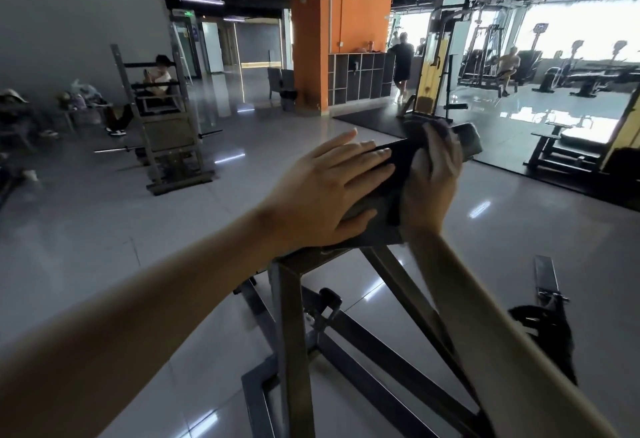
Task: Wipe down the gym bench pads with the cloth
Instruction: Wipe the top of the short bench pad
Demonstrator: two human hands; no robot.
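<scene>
On the flat black pad (401, 166), bunched cloth (441, 128)

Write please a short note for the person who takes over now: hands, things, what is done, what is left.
Left hand: lies flat on the bench pad, fingers straight.
Right hand: fingers curled round the pad's right edge, apparently pressing the cloth against it.
Done: the picture does not show how much is wiped.
To do: finish this pad, then any other pads.

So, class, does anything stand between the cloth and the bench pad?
Nothing visible does. The right hand holds the cloth against the pad; the left hand rests flat on the pad beside it, not under the cloth.
</scene>
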